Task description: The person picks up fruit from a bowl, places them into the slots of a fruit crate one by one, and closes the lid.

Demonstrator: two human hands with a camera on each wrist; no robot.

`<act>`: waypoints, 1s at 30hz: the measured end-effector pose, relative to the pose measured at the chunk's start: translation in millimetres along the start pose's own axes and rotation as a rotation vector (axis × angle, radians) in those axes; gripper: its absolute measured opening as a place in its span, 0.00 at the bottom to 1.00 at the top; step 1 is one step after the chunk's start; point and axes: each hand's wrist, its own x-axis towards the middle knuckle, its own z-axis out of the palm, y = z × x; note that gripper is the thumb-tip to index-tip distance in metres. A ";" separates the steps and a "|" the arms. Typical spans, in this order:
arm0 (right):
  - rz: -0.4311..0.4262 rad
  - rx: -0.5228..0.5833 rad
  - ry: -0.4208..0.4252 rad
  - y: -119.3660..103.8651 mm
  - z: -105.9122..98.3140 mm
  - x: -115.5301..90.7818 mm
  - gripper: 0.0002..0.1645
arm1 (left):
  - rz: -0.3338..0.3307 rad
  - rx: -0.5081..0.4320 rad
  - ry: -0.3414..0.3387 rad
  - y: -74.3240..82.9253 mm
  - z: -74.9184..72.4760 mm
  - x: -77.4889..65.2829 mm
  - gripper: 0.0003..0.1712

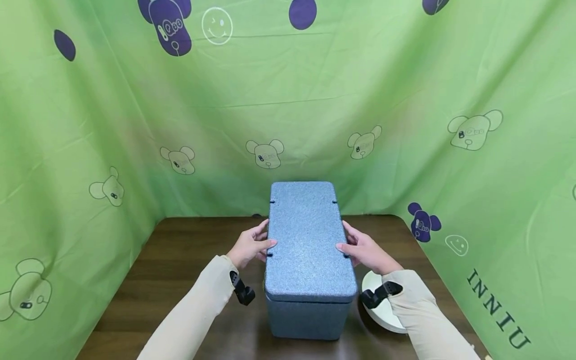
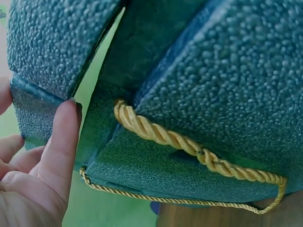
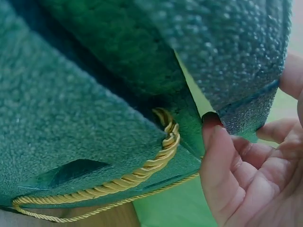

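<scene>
A grey-blue foam box [image 1: 310, 320] stands on the table under its lid [image 1: 308, 235]. My left hand [image 1: 247, 246] grips the lid's left edge, thumb on top and fingers beneath. On the opposite edge my right hand [image 1: 366, 251] holds the lid the same way. Both wrist views show a wedge-shaped gap between the lid [image 2: 61, 47] and the box wall [image 2: 236, 80], with green cloth visible through it. A twisted gold rope [image 2: 165, 137] hangs along one side of the box, and another gold rope [image 3: 128, 177] shows in the right wrist view. The box's contents are hidden.
A round white object [image 1: 387, 315] lies beside the box, partly behind the right wrist. The dark wooden table [image 1: 180, 280] is enclosed by green printed cloth [image 1: 288, 100] at the back and sides.
</scene>
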 end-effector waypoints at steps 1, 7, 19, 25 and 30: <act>0.005 -0.023 0.003 -0.6 0.1 0.0 0.47 | -0.007 -0.003 0.003 -0.5 -0.2 0.1 0.42; 0.040 -0.160 0.078 -3.8 1.9 0.2 0.46 | -0.026 -0.006 0.018 -3.4 0.5 0.8 0.42; 0.076 -0.380 0.200 -4.3 9.5 -7.0 0.38 | -0.003 0.258 0.117 -4.9 6.5 -1.5 0.30; -0.036 -0.621 0.235 -15.3 13.7 -13.3 0.40 | 0.155 0.632 0.121 8.8 11.4 -10.1 0.26; -0.289 -0.730 0.139 -22.7 26.7 -22.8 0.40 | 0.428 1.000 -0.018 20.4 24.0 -29.8 0.26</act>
